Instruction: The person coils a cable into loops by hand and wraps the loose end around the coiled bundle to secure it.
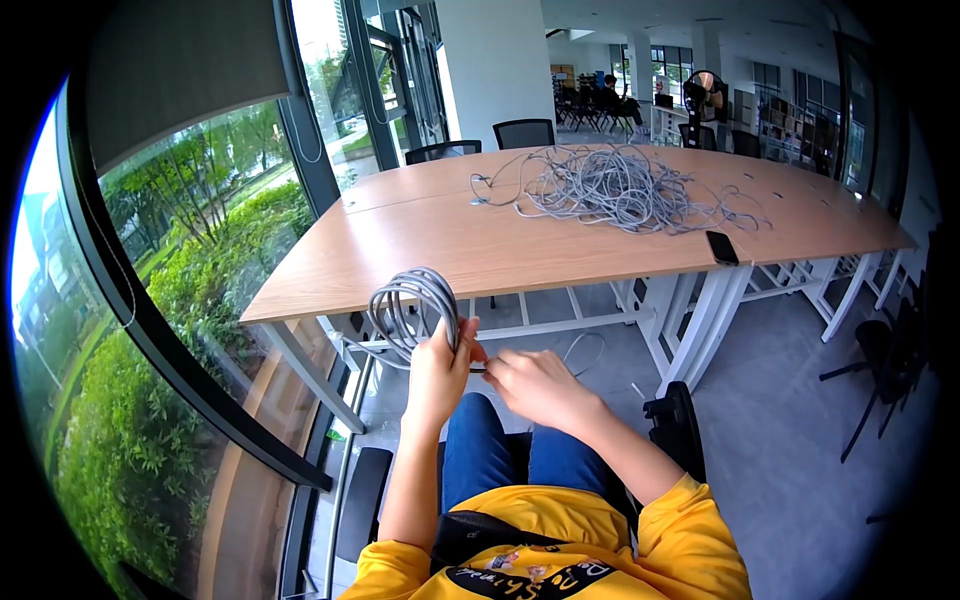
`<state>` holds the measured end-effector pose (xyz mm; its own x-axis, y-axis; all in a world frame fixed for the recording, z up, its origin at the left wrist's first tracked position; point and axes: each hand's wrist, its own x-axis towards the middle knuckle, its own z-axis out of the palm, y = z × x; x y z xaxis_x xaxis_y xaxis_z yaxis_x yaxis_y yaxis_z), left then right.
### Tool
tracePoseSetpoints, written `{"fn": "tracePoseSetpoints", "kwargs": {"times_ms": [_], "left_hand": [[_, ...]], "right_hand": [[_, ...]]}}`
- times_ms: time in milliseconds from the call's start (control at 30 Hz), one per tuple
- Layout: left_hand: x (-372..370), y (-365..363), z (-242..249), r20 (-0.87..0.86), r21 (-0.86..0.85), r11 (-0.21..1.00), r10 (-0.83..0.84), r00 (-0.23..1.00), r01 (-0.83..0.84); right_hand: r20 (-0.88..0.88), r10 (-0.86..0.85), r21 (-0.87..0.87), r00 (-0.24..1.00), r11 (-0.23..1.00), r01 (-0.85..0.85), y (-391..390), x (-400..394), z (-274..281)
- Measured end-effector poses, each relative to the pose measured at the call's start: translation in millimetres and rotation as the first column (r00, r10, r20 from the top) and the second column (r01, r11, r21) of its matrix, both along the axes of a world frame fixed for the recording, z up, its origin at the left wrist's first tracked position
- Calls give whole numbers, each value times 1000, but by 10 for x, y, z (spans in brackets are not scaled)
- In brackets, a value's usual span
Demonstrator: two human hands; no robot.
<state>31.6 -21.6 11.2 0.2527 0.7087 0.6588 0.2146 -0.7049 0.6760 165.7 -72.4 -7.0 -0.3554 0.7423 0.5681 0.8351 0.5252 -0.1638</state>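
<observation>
R hand [535, 382] pinches a cable strand [478, 371] right beside the L hand [440, 362], which is wrapped round the lower R side of a grey cable coil [438, 298], held up at the near edge of the table [400, 230]. Coil's prob. light, springy, a bit slick; loops could fan out w/o a firm grip, so best hold = all loops bunched tog. Not fragile, tho sharp kinks prob. bad. Farther back: blk phone [721, 248], then big tangled cable pile [620, 190], prob. heavier & snaggy.
</observation>
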Motion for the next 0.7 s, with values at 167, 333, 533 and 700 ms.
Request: {"fn": "tracePoseSetpoints", "kwargs": {"times_ms": [167, 333, 533, 700], "left_hand": [[-7, 4, -40, -331, 129, 977, 206, 921, -173], [-20, 79, -107, -147, -1, 999, 53, 988, -54], [-200, 140, 58, 124, -307, 951, 73, 990, -31], [-240, 18, 152, 154, -598, 758, -211, 965, 261]], "right_hand": [[-191, 60, 54, 980, 997, -50, -26, -17, 55], [-532, 178, -65, 828, 966, -249, 28, 70, 150], [-700, 163, -299, 695, 817, -493, 202, 312, 0], [-716, 182, -183, 674, 883, -432, 50, 187, 410]]}}
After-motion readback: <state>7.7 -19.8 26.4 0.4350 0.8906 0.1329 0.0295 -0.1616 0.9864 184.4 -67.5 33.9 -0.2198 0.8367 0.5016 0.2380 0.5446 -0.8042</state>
